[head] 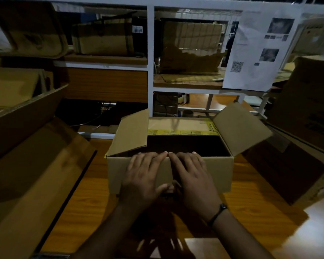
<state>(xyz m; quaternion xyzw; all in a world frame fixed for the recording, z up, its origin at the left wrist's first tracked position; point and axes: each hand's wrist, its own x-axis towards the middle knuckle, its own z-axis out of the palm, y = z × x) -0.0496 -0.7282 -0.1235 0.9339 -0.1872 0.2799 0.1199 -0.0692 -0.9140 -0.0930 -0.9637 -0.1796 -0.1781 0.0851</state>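
An open brown cardboard box [219,174] stands on the wooden table in front of me, its left and right flaps raised and its inside dark. The far flap carries yellow tape. My left hand [144,176] and my right hand [193,176] lie side by side, fingers straight, flat on the near flap of the box. The fingertips of both reach the flap's top edge and the index fingers almost touch. A dark band sits on my right wrist.
The wooden table [82,212] carries large flattened cartons [26,165] leaning at the left and another big carton [307,131] at the right. Behind stands a white shelf rack [150,62] with boxes and a printed sheet [256,51] hanging on it.
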